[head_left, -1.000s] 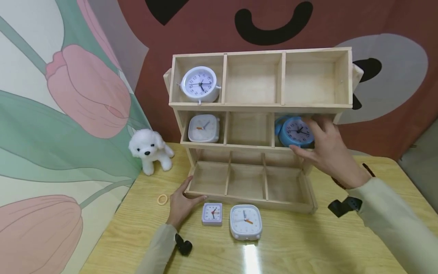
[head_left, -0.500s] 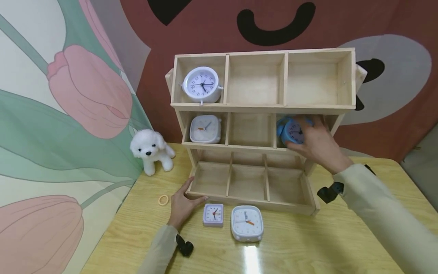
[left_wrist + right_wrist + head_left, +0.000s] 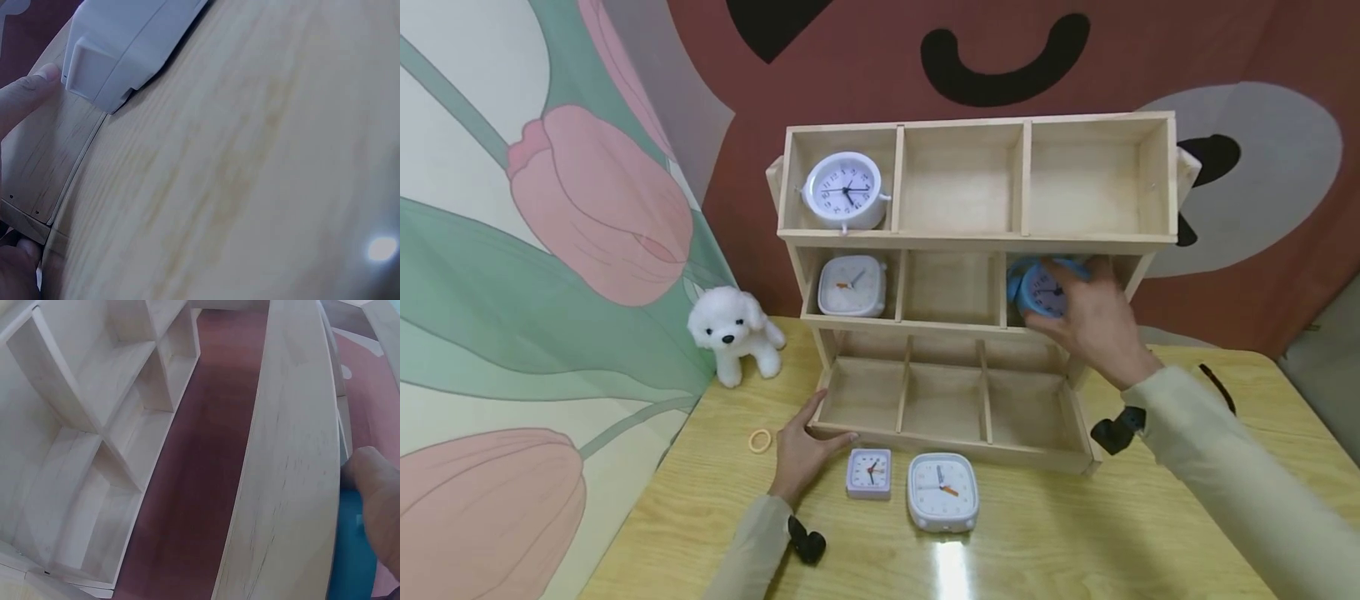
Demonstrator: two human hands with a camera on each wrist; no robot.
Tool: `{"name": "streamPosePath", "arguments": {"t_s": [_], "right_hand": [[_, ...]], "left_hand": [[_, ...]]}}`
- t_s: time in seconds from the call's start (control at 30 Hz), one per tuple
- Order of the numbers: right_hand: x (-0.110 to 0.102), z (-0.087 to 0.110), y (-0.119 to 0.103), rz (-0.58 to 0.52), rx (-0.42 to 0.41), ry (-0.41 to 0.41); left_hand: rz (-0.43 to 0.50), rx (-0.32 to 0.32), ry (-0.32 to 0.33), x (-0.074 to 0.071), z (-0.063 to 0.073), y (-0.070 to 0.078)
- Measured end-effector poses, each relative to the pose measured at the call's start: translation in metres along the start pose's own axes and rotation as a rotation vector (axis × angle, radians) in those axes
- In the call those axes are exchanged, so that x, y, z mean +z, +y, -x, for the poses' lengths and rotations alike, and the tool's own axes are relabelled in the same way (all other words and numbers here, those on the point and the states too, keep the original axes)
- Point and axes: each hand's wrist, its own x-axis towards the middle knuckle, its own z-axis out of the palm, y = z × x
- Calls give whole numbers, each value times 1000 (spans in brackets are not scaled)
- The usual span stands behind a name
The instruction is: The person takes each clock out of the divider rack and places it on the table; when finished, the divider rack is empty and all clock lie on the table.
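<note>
My right hand (image 3: 1101,321) grips a blue twin-bell alarm clock (image 3: 1043,290) in the right compartment of the middle tier of a wooden shelf (image 3: 951,442). Its fingers and thumb cover the clock's right side; in the right wrist view, the blue clock body (image 3: 351,550) shows beside a shelf board. My left hand (image 3: 801,450) holds the front left corner of the bottom tier, thumb along the front board and fingers at the side. Right by that thumb, a small lilac square clock (image 3: 868,473) stands on the table. A white rounded-square clock (image 3: 942,492) is to its right.
A round white clock (image 3: 845,190) sits in the top left compartment, a white square one (image 3: 852,286) below it. A white plush dog (image 3: 733,333) and a yellow ring (image 3: 760,441) are left of the shelf. A black strap (image 3: 1217,388) lies on the right.
My right hand has moved left and closer round the blue alarm clock, which has shifted slightly and turned leftward in its compartment. My left hand keeps its place at the shelf corner.
</note>
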Motion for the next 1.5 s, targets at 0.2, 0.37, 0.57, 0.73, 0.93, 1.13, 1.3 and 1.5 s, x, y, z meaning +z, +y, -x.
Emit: {"name": "streamPosePath", "arguments": {"t_s": [0.2,0.37,0.57,0.73,0.93,1.13,1.3,1.5], "right_hand": [[-6,5,-2,-43,23,93],[-13,8,-7,-127,107,142],[-20,11,-15,-172,160,105],[-25,15,-19,-157,145,85],[-32,25,-24,-151,173,43],[-41,44,-31,-142,192,54],[-49,66,-40,-115,170,92],[-52,101,-51,-136,112,149]], "left_hand": [[-16,6,6,2,1,-1],[-16,10,-2,1,0,-2],[-18,21,14,1,1,0],[-20,26,22,0,1,-1],[-32,24,14,-1,0,0],[-38,9,5,-2,-1,0],[-43,13,-1,-1,-2,-1],[-54,19,2,-1,-3,-2]]}}
